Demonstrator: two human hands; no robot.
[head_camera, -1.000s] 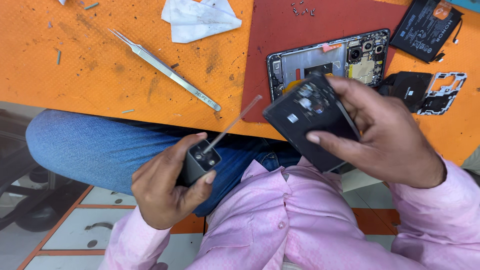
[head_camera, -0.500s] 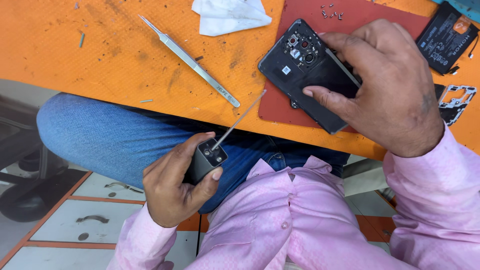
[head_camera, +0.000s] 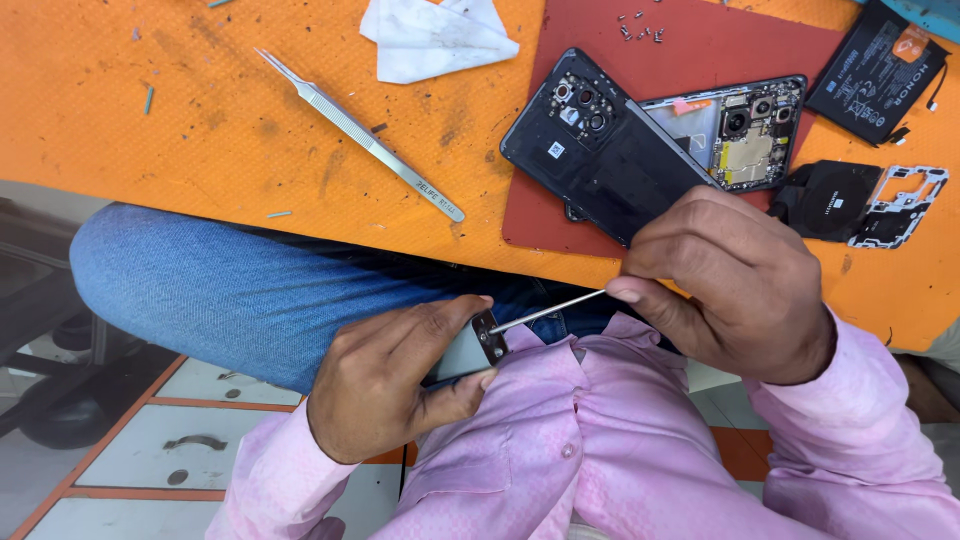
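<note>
My left hand (head_camera: 400, 385) is held over my lap and grips a small grey container (head_camera: 462, 352) with a dark cap. A thin metal needle (head_camera: 545, 312) sticks out of the cap to the right. My right hand (head_camera: 730, 285) pinches the far end of that needle between thumb and fingertip, just below the table edge. A black phone back cover (head_camera: 600, 150) with camera holes lies on the red mat (head_camera: 700, 60), partly across an opened phone (head_camera: 745, 135) with its boards showing.
Steel tweezers (head_camera: 360, 135) lie diagonally on the orange table (head_camera: 200, 110). A crumpled white cloth (head_camera: 435, 38) is at the top, with tiny screws (head_camera: 640, 25) on the mat. A black battery (head_camera: 878, 75), a round black coil part (head_camera: 830, 200) and a metal frame piece (head_camera: 900, 205) are at the right.
My right hand carried the back cover to the red mat, let it go there, and came down to pinch the needle tip. My left hand kept hold of the grey container.
</note>
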